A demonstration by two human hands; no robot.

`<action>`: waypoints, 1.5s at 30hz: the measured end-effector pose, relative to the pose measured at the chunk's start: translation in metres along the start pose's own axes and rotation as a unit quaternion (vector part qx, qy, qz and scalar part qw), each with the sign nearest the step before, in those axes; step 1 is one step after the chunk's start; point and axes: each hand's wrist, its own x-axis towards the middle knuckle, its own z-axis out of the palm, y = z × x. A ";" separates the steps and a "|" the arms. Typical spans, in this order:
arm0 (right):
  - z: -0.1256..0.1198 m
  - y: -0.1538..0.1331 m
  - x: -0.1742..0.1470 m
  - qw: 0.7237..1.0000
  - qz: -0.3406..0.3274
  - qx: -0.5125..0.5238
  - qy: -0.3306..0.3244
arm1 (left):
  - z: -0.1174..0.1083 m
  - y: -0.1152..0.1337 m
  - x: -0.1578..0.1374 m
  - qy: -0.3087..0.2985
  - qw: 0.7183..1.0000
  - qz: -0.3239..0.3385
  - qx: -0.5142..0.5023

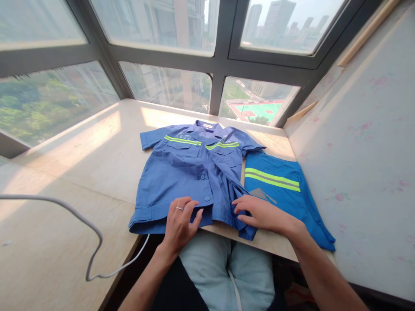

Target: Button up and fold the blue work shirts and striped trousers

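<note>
A blue short-sleeved work shirt [171, 181] lies front up, with its collar toward the window and its hem toward me. Yellow-green reflective stripes cross its chest, and the front is partly unbuttoned, the right panel rumpled and folded back. My left hand [181, 222], a ring on one finger, rests at the hem near the lowest buttons, fingers bent and thumb apart. Over the rumpled right front edge is my right hand [254, 211], its fingers spread; whether the fingertips touch the cloth is unclear. Neither hand visibly grips any fabric.
A brighter blue folded garment [275, 172] with a reflective stripe lies to the right, partly beside the shirt's sleeve. A grey cable [74, 211] loops across the pale sill [65, 242] at left. Windows [165, 86] rise behind; a floral-papered wall [366, 172] bounds the right.
</note>
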 end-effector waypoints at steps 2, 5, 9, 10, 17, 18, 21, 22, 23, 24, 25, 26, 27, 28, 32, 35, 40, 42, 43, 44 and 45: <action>0.001 0.001 -0.005 0.999 0.031 0.014 0.039 | 0.004 0.006 -0.012 -0.085 0.994 0.067 -0.008; 0.010 0.008 -0.018 0.981 0.123 0.025 0.150 | 0.012 0.004 -0.022 -0.153 0.984 0.094 0.002; 0.025 0.012 -0.032 0.943 0.256 0.051 0.204 | 0.019 -0.007 -0.027 -0.160 0.980 0.120 0.018; 0.027 0.011 -0.034 0.939 0.274 0.061 0.197 | 0.019 -0.010 -0.027 -0.163 0.978 0.133 0.016; 0.017 0.002 -0.028 0.940 0.280 0.153 0.122 | -0.010 -0.025 -0.031 -0.151 0.977 0.152 0.012; 0.012 0.002 -0.028 0.937 0.280 0.162 0.133 | -0.015 -0.029 -0.034 -0.145 0.978 0.151 0.011; -0.006 0.000 -0.028 0.909 0.303 0.160 0.236 | -0.028 -0.039 -0.045 -0.137 0.981 0.139 0.007; -0.013 -0.004 -0.028 0.894 0.311 0.152 0.284 | -0.031 -0.041 -0.049 -0.144 0.980 0.135 0.002; -0.018 -0.009 -0.027 0.878 0.314 0.140 0.332 | -0.034 -0.041 -0.053 -0.156 0.979 0.132 -0.007; -0.023 -0.017 -0.026 0.864 0.310 0.125 0.375 | -0.036 -0.040 -0.056 -0.173 0.976 0.131 -0.019; -0.025 -0.027 -0.024 0.857 0.298 0.107 0.406 | -0.038 -0.037 -0.057 -0.192 0.972 0.128 -0.036; -0.026 -0.038 -0.021 0.862 0.275 0.088 0.417 | -0.040 -0.034 -0.057 -0.213 0.968 0.123 -0.054; -0.023 -0.050 -0.018 0.882 0.238 0.073 0.399 | -0.041 -0.029 -0.055 -0.231 0.964 0.113 -0.071; -0.018 -0.063 -0.015 0.918 0.186 0.065 0.344 | -0.042 -0.024 -0.052 -0.242 0.961 0.100 -0.086; 0.014 -0.091 0.000 0.997 -0.005 0.074 0.023 | -0.040 -0.010 -0.035 -0.183 0.977 0.055 -0.098; 0.035 -0.082 0.006 0.994 0.057 0.087 0.017 | -0.030 -0.010 -0.026 -0.129 0.988 0.037 -0.076; 0.056 -0.052 0.003 0.962 0.145 0.189 0.133 | -0.005 -0.017 -0.022 -0.156 0.987 0.032 -0.016; 0.064 -0.047 -0.001 0.953 0.153 0.221 0.138 | 0.004 -0.018 -0.020 -0.182 0.983 0.025 -0.004; 0.068 -0.046 -0.002 0.952 0.159 0.228 0.129 | 0.007 -0.018 -0.019 -0.192 0.981 0.020 -0.001; 0.071 -0.046 -0.002 0.952 0.166 0.230 0.116 | 0.009 -0.018 -0.017 -0.199 0.980 0.014 0.001; 0.074 -0.046 -0.002 0.951 0.177 0.232 0.102 | 0.010 -0.018 -0.015 -0.202 0.979 0.006 0.003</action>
